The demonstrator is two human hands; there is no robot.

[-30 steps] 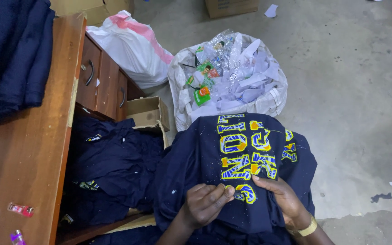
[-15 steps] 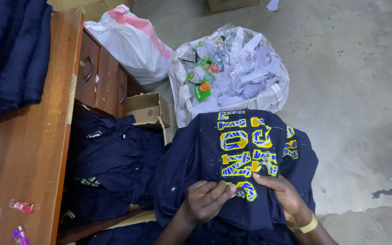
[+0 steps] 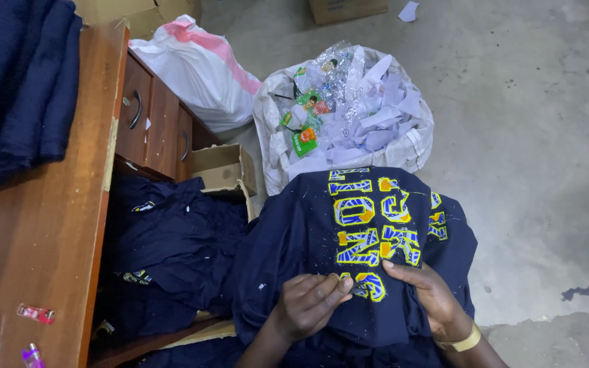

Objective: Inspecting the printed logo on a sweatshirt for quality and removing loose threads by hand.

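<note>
A navy blue garment (image 3: 308, 238) with large yellow, blue and white patterned letters lies draped over my lap. My left hand (image 3: 308, 303) has its fingertips pinched together at the lowest letter, on a small bit I cannot make out. My right hand (image 3: 427, 293), with a yellow band at the wrist, presses flat on the cloth just right of that same letter, fingers extended. The two hands nearly meet at the letter.
A wooden desk (image 3: 42, 225) with drawers stands at left, folded navy cloth (image 3: 15, 82) on top and small lighters near its front. More navy garments (image 3: 172, 252) fill a cardboard box beside it. A white sack (image 3: 349, 116) of paper scraps and wrappers stands ahead on the concrete floor.
The hands stay at the lowest letter, the left fingers shifting slightly as they pinch. The view has tilted a little.
</note>
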